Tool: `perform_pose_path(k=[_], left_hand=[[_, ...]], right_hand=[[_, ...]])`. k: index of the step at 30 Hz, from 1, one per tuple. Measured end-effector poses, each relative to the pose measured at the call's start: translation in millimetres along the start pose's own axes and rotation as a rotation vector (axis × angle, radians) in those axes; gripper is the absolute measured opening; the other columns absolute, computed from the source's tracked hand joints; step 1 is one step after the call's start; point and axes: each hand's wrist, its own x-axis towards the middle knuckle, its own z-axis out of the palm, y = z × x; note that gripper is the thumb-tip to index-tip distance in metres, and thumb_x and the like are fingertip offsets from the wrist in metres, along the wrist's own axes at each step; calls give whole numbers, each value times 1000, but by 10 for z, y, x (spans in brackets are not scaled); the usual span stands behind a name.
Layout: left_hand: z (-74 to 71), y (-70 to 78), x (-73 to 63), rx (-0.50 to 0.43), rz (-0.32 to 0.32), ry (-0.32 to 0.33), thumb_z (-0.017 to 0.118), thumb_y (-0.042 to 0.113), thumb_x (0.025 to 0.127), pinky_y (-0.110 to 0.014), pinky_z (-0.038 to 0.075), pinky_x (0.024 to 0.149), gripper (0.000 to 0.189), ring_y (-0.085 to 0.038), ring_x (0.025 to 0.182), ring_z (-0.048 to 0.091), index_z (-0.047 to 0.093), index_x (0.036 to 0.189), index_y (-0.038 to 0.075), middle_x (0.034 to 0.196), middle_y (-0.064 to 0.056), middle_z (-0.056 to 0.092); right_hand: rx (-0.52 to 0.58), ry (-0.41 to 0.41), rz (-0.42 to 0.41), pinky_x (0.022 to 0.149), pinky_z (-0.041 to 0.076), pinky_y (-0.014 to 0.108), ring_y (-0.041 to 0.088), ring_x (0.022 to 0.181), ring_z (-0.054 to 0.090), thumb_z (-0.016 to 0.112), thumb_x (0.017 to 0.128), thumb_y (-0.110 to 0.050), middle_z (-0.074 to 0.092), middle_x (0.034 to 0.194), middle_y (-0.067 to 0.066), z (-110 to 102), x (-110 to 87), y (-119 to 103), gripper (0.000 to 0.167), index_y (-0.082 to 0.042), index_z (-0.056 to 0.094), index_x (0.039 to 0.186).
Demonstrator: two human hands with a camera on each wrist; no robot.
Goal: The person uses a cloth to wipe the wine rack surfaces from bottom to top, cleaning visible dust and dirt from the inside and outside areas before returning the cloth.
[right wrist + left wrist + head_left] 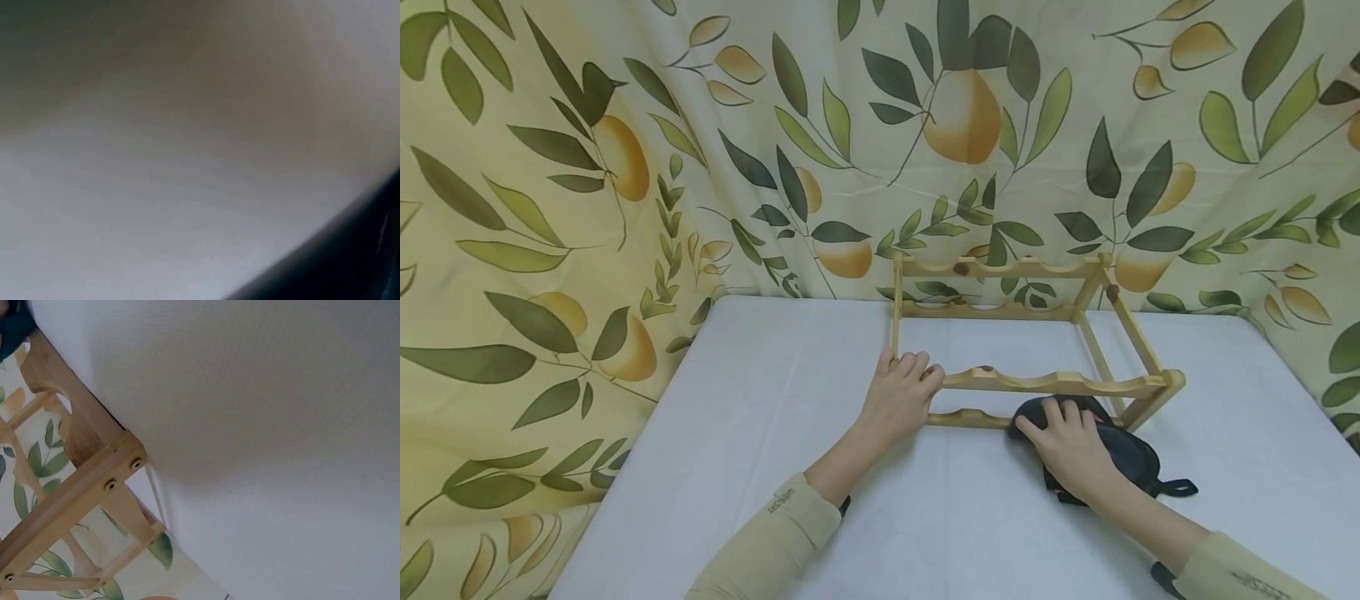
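Note:
A pale wooden rack with scalloped rails stands on the white table. My left hand grips its front left corner, fingers curled over the top. In the left wrist view, the rack's end post shows with round bolt heads, but the hand is out of sight. My right hand holds a soft dark item with a small end loop, thumb on its left side and fingers over its top. That item lies against the rack's lower front right. The right wrist view is blurred, with only a dark edge at lower right.
A white cloth-covered table stretches around the rack on both sides. Behind it hangs a curtain printed with leaves and fruit, close to the rack's back rails.

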Motion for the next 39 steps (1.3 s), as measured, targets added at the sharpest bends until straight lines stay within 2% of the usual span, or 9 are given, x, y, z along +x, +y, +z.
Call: perform_pose_path(k=[5, 7, 10, 12, 14, 16, 20, 23, 39], left_hand=[[-2, -10, -1, 2, -1, 6, 41, 27, 92, -36, 27, 79, 13, -14, 74, 35, 48, 84, 19, 81, 3, 39], [-7, -13, 0, 1, 1, 9, 42, 26, 92, -36, 27, 79, 12, -14, 74, 35, 48, 84, 19, 81, 3, 39], [-16, -13, 4, -3, 2, 10, 42, 26, 91, -36, 27, 79, 12, -14, 74, 36, 48, 84, 19, 81, 3, 39], [-19, -6, 8, 0, 0, 6, 42, 26, 91, -36, 27, 78, 12, -14, 75, 36, 48, 84, 19, 81, 3, 39], [-23, -8, 7, 1, -3, 0, 42, 26, 91, -36, 27, 79, 12, -14, 75, 36, 49, 84, 19, 81, 3, 40], [-28, -8, 6, 1, -2, -5, 41, 26, 92, -36, 27, 79, 12, -14, 75, 36, 49, 85, 19, 81, 3, 40], [-26, -8, 5, 0, 0, -2, 41, 27, 92, -36, 27, 79, 14, -14, 75, 36, 49, 85, 19, 81, 3, 40], [-21, -10, 5, 2, 0, 5, 41, 27, 92, -36, 27, 79, 13, -14, 74, 36, 49, 85, 20, 80, 3, 39], [-1, -7, -10, -7, -6, -10, 44, 29, 92, -37, 27, 82, 11, -14, 77, 37, 49, 86, 20, 82, 3, 39]], right_hand=[[-43, -53, 71, 53, 36, 47, 43, 75, 44, 53, 89, -18, 42, 96, 28, -95, -101, 73, 11, -13, 51, 99], [-52, -44, 91, 53, 35, 47, 42, 73, 43, 51, 88, -17, 41, 95, 28, -113, -142, 108, 11, -12, 52, 98], [-52, -12, 103, 51, 33, 46, 41, 71, 41, 16, 100, -28, 40, 91, 27, -118, -175, 140, 39, -12, 51, 96], [-45, 9, 96, 50, 33, 45, 41, 69, 40, -8, 94, -36, 40, 90, 27, -107, -170, 141, 63, -11, 50, 95], [-32, 21, 85, 50, 33, 45, 41, 70, 41, -8, 94, -36, 41, 90, 27, -88, -138, 112, 63, -11, 50, 96], [-27, 22, 70, 50, 34, 46, 42, 71, 43, -5, 95, -35, 42, 92, 28, -63, -96, 71, 59, -12, 50, 96], [-22, 1, 36, 54, 37, 49, 44, 77, 46, 42, 94, -18, 45, 96, 29, -10, 1, -19, 10, -12, 49, 96], [-25, -27, 27, 57, 38, 50, 45, 79, 47, 66, 73, -9, 46, 98, 29, 17, 52, -60, 29, -13, 48, 96], [-71, -63, 126, 54, 36, 48, 41, 73, 43, 71, 67, -10, 43, 95, 28, -112, -118, 79, 36, -13, 50, 96]])
